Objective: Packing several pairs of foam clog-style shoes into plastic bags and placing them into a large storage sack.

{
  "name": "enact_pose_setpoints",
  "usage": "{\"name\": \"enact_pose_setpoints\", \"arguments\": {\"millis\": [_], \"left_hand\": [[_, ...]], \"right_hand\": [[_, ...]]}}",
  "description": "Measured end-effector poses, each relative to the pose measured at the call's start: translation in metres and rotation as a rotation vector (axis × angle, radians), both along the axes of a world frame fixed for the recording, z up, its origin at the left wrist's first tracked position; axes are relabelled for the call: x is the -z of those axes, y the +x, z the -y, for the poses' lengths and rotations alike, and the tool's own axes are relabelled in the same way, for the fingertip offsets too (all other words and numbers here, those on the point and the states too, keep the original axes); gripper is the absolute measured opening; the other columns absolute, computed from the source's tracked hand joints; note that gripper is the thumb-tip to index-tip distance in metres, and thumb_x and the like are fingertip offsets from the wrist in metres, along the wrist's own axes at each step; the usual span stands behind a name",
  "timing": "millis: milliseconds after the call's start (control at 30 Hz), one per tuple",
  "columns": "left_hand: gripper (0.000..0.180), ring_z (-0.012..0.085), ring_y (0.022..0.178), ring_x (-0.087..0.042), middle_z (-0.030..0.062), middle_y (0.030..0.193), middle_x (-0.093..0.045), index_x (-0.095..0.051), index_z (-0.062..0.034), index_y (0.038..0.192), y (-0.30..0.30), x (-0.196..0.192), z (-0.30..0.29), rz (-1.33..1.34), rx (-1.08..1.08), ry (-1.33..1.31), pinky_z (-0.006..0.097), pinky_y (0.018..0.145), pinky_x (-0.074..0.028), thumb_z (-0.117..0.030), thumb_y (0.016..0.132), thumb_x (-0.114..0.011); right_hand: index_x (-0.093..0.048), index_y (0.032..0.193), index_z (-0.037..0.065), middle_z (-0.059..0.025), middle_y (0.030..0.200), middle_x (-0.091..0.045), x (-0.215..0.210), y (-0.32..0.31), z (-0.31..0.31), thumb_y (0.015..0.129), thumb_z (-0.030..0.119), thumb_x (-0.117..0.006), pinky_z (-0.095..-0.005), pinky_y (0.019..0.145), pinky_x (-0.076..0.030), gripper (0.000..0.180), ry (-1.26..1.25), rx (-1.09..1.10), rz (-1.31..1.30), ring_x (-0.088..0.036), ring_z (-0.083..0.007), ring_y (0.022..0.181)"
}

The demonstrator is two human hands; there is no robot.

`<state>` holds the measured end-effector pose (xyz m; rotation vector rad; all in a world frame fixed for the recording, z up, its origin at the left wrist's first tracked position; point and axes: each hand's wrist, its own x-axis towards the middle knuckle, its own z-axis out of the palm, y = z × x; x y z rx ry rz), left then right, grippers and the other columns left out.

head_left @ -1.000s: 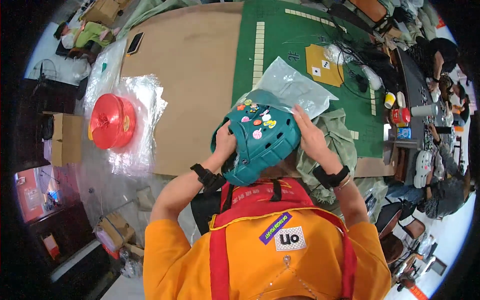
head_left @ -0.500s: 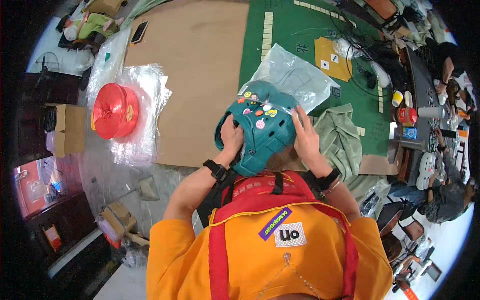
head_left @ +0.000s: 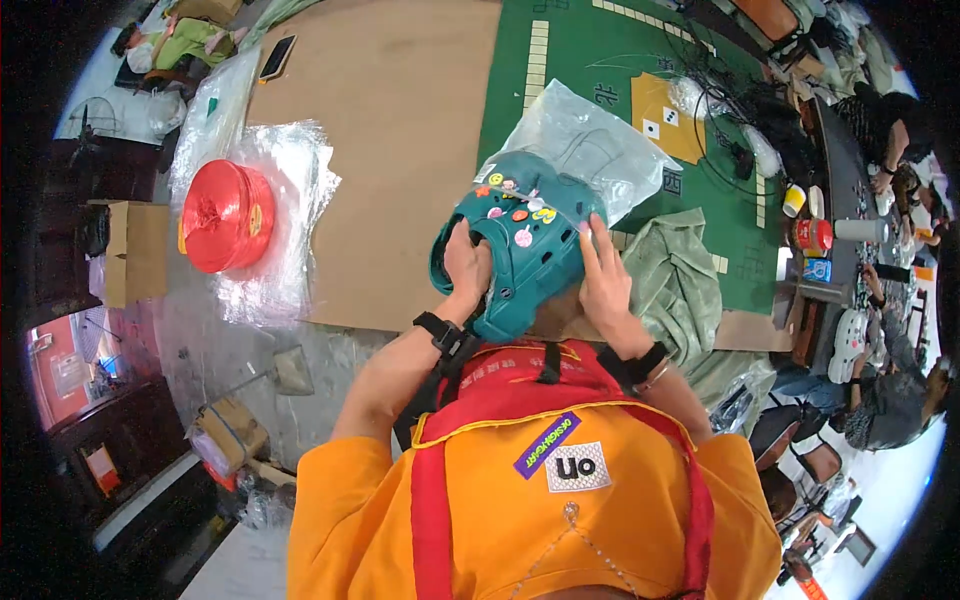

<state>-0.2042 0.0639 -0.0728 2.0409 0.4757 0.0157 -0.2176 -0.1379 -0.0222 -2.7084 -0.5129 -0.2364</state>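
A pair of teal foam clogs (head_left: 548,262), pressed together, is held over the near edge of the table. Colourful charms (head_left: 523,237) dot the upper, and a thin clear strand crosses it. My left hand (head_left: 466,262) reaches into the foot opening and grips the clogs, its fingertips hidden inside. Against the right side lies my right hand (head_left: 606,280), fingers stretched along the foam and thumb out of sight. A clear plastic bag (head_left: 625,165) lies flat just beyond the toes.
Brown board (head_left: 390,130) and a green mat (head_left: 515,60) cover the table. Red twine (head_left: 228,217) sits on clear bags (head_left: 300,170) at left, near a phone (head_left: 278,58). Green cloth (head_left: 680,280) bunches at right, near black cables (head_left: 705,85). Other people (head_left: 885,400) sit far right.
The clogs have tilted and shifted slightly away from me. My right hand has slid a little along their side, its fingers closer together. My left hand keeps its grip.
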Motion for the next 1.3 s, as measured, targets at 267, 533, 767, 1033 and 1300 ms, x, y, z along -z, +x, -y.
{"name": "enact_pose_setpoints", "arguments": {"millis": [267,533,767,1033,1300], "left_hand": [[0.037,0.0382,0.093,-0.045,0.0226,0.096,-0.048,-0.042,0.0031,0.105,0.003,0.010,0.010,0.077,-0.007,0.147,0.042,0.080,-0.036,-0.010,0.071,-0.049],[0.033,0.0378,0.099,-0.044,0.0219,0.103,-0.049,-0.042,-0.0018,0.104,0.019,0.027,-0.008,-0.082,0.429,0.009,0.042,0.082,-0.035,-0.010,0.073,-0.050],[0.031,0.0388,0.082,-0.051,0.0205,0.088,-0.050,-0.041,-0.0008,0.095,0.014,0.029,0.003,-0.057,0.485,0.315,0.045,0.070,-0.042,-0.005,0.067,-0.055],[0.028,0.0379,0.080,-0.052,0.0196,0.086,-0.051,-0.041,-0.0001,0.091,0.019,0.016,0.007,-0.074,0.427,0.381,0.044,0.069,-0.042,-0.003,0.066,-0.054],[0.031,0.0376,0.081,-0.050,0.0185,0.087,-0.049,-0.039,-0.0009,0.092,0.023,0.007,0.001,-0.014,0.293,0.336,0.044,0.067,-0.041,-0.003,0.065,-0.055]], "right_hand": [[-0.037,0.112,0.004,-0.0178,0.118,-0.036,0.018,0.008,-0.003,0.069,-0.005,-0.041,-0.0371,0.085,-0.038,0.044,0.686,0.201,-0.266,-0.039,-0.0345,0.106],[-0.044,0.100,0.001,-0.0119,0.096,-0.044,0.103,0.030,0.042,0.065,-0.004,-0.047,-0.0290,0.068,-0.043,0.036,0.758,0.384,-0.405,-0.049,-0.0208,0.075],[-0.043,0.098,0.003,-0.0087,0.089,-0.045,0.108,0.035,0.042,0.067,-0.006,-0.045,-0.0257,0.054,-0.045,0.032,0.783,0.416,-0.555,-0.051,-0.0128,0.061],[-0.044,0.079,0.003,-0.0082,0.079,-0.043,0.103,0.040,0.041,0.068,-0.003,-0.044,-0.0284,0.057,-0.044,0.012,0.573,0.298,-0.431,-0.048,-0.0174,0.064],[-0.042,0.078,0.001,-0.0114,0.074,-0.040,0.066,0.038,0.012,0.066,-0.001,-0.045,-0.0323,0.062,-0.039,0.013,0.596,0.205,-0.276,-0.047,-0.0243,0.071]]}}
